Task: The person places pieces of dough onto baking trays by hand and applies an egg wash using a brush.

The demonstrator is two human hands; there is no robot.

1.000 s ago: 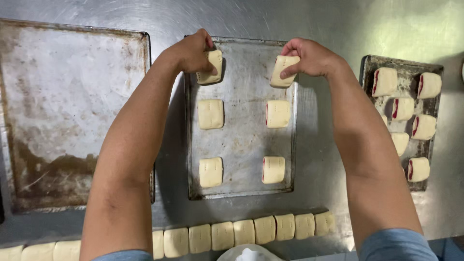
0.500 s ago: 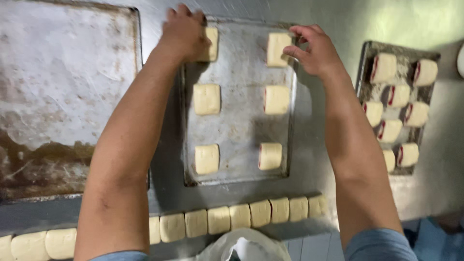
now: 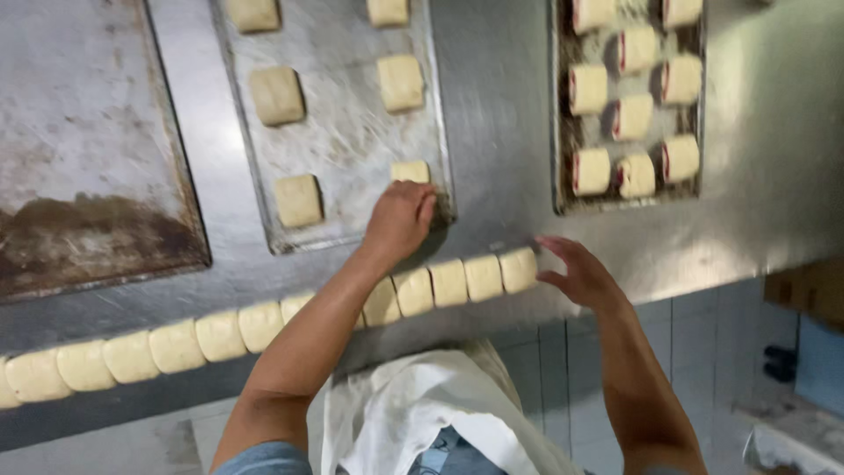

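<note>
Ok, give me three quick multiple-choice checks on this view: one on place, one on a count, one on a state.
1. Where is the right hand?
A. On the large left tray
B. At the right end of the dough row along the table's near edge
C. Over the tray of filled rolls

2. How many dough squares show on the middle tray?
A. Two
B. Six
C. Ten

3. What state is the large left tray in?
A. Bare metal with brown stains
B. Full of rolls
C. Covered by a cloth

Answers:
1 B: its fingertips touch the end dough piece.
2 B: three pairs of squares show, the nearest one partly behind the left hand.
3 A: nothing lies on it, and a dark patch marks its near part.
</note>
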